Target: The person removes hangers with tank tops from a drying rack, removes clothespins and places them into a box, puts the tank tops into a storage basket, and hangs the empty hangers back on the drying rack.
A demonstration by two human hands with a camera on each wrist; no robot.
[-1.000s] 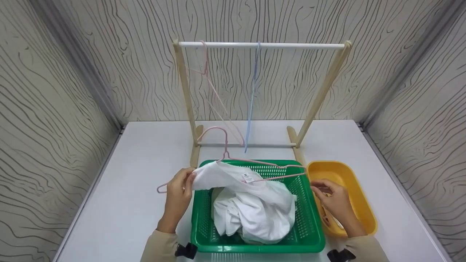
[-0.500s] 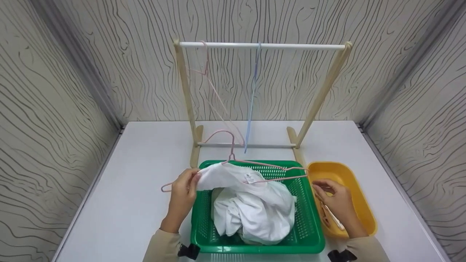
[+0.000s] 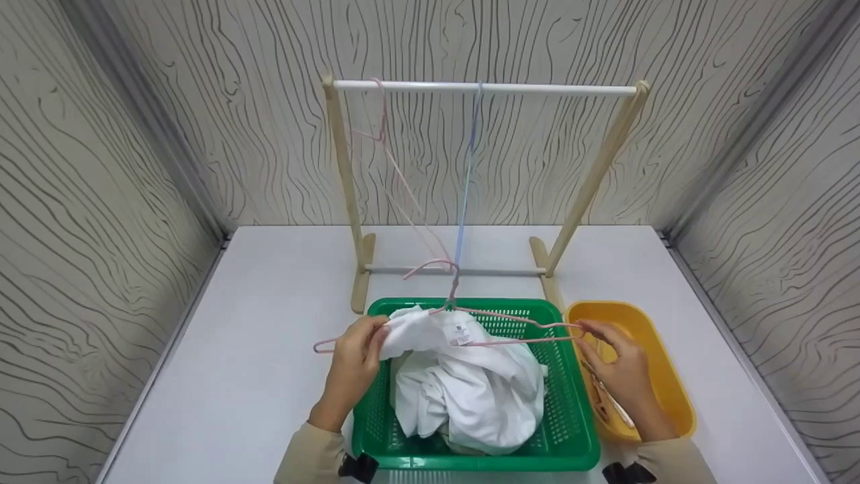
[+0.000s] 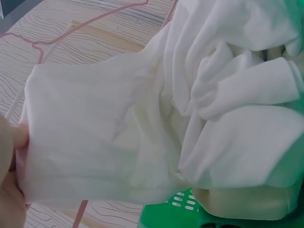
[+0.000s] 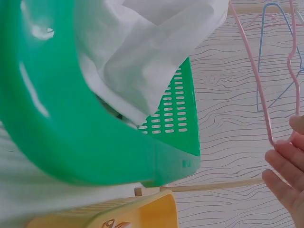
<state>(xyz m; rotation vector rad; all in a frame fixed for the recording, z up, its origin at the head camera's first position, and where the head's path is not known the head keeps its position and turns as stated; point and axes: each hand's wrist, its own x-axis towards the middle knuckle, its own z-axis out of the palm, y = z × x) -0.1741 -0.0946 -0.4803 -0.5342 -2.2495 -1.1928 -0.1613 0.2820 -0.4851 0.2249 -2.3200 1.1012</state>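
My left hand [image 3: 356,363] pinches the edge of a white shirt [image 3: 477,396], whose label [image 3: 461,334] faces up. In the left wrist view the raised cloth [image 4: 85,128] stretches out flat from my fingertips. A pink clothes hanger [image 3: 527,341] runs through the raised part of the shirt; its left end pokes out beyond my left hand, and the cloth hides its middle. At its right end, my right hand [image 3: 621,363] pinches the hanger between thumb and fingers, as the right wrist view confirms. Most of the shirt lies bunched in a green basket [image 3: 477,462].
Behind the basket stands a wooden rack with a white rail [image 3: 551,88]. Another pink hanger [image 3: 403,178] and a blue hanger [image 3: 465,188] hang from it. A yellow basin [image 3: 662,359] holding several clothespins [image 3: 601,396] sits right of the basket, partly under my right hand.
My left hand has moved to the right with the shirt edge and the hanger. The hanger's right end has reached my right hand, which now pinches it; before, those fingers were apart from it.
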